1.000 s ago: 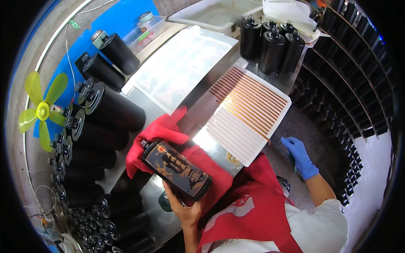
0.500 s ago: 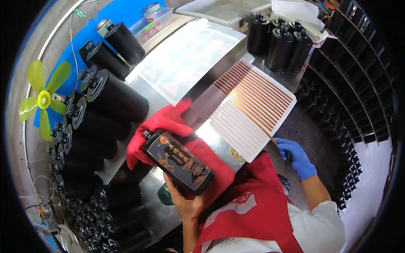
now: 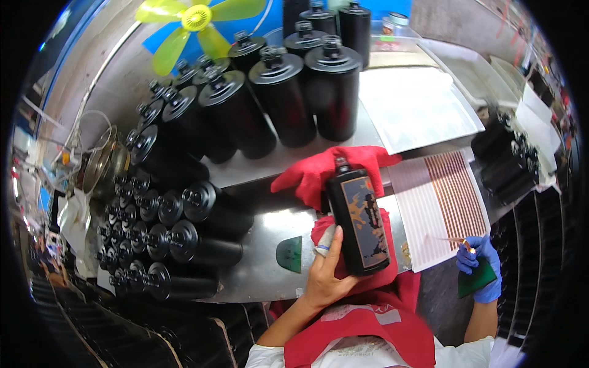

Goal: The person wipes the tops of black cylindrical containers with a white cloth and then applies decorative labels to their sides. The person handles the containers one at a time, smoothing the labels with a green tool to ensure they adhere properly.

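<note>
The flat black bottle lies on its back on a red cloth at the middle of the steel bench, neck toward 12 o'clock, its glossy face carrying a brown and grey patterned label. The step in hand looks like decorating the bottle: the left hand steadies its lower edge, fingers clamped against its side. At 4 o'clock the right hand, in a blue glove, pinches a thin gold strip and grips a green scraper. The next move, as I judge it, calls for laying that strip straight. At 3 o'clock lies a white sheet of copper strips; round black bottles crowd 10 to 12 o'clock.
</note>
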The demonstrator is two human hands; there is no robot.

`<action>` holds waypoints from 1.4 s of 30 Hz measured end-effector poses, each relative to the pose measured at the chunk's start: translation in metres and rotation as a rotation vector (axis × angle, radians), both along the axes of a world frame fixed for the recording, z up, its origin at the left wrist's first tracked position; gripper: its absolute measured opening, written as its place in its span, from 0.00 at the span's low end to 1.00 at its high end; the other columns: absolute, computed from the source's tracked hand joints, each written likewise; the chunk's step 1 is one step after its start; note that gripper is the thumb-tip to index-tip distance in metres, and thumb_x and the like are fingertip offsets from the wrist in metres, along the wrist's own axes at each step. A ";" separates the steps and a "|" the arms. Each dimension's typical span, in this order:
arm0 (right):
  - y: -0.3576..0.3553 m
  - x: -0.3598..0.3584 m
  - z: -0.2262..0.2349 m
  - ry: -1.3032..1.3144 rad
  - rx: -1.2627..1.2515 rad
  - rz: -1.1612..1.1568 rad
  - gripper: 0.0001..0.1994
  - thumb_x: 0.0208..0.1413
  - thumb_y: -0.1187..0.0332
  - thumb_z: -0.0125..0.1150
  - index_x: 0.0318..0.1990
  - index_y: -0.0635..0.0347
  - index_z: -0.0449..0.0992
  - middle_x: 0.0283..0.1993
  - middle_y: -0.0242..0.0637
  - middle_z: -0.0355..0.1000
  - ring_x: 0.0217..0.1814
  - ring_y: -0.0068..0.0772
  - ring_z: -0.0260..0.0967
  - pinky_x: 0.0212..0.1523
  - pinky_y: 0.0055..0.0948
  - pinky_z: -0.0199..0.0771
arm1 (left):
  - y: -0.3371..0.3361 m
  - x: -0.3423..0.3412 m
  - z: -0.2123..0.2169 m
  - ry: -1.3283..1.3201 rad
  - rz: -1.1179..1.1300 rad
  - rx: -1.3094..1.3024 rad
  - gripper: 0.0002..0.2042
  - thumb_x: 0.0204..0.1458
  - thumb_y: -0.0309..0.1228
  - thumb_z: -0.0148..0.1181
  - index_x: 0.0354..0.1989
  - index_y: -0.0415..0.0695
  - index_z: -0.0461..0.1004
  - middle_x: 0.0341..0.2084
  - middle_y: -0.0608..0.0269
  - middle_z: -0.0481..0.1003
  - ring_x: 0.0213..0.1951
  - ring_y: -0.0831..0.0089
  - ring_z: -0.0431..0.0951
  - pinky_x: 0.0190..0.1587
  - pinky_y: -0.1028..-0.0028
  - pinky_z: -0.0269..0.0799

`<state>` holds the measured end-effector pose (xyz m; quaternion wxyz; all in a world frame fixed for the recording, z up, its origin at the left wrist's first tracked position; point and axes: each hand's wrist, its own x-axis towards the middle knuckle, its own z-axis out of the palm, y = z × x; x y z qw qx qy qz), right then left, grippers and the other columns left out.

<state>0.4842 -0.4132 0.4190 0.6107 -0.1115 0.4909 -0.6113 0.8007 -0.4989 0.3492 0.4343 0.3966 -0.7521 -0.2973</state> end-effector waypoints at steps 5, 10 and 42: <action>-0.041 0.017 0.057 0.419 -0.031 0.423 0.09 0.32 0.74 0.67 0.21 0.70 0.76 0.15 0.34 0.64 0.17 0.20 0.58 0.19 0.19 0.54 | -0.005 0.019 0.007 0.099 -0.089 0.094 0.47 0.35 0.40 0.75 0.62 0.32 0.56 0.57 0.37 0.62 0.60 0.48 0.63 0.59 0.62 0.60; -0.091 0.060 0.136 0.724 -0.078 0.923 0.11 0.27 0.76 0.75 0.23 0.67 0.81 0.17 0.33 0.70 0.18 0.17 0.61 0.19 0.18 0.52 | -0.050 0.012 0.059 0.350 -0.239 0.075 0.29 0.50 0.37 0.63 0.58 0.36 0.64 0.56 0.43 0.65 0.58 0.53 0.65 0.60 0.65 0.57; -0.210 -0.004 0.039 0.718 0.112 0.569 0.07 0.42 0.69 0.68 0.23 0.61 0.75 0.18 0.25 0.66 0.16 0.11 0.55 0.17 0.14 0.53 | -0.108 0.005 0.030 0.820 0.128 0.811 0.04 0.50 0.23 0.62 0.32 0.38 0.76 0.23 0.68 0.73 0.21 0.85 0.66 0.26 0.85 0.64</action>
